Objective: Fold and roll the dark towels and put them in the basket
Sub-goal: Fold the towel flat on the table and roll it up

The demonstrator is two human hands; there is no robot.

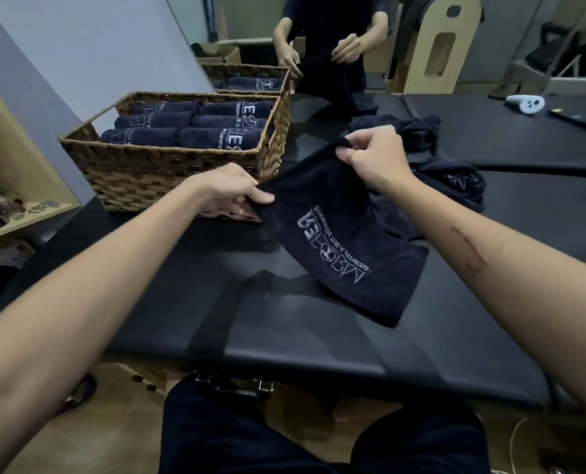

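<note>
My left hand and right hand pinch the dark towel just right of the basket, its logo reversed, unreadable. The basket holds rolled towels; lower layers are hidden.

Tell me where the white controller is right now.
In the head view, the white controller lies at the far right on the black padded table, beyond the heap of unfolded towels and well right of the baskets.
</note>
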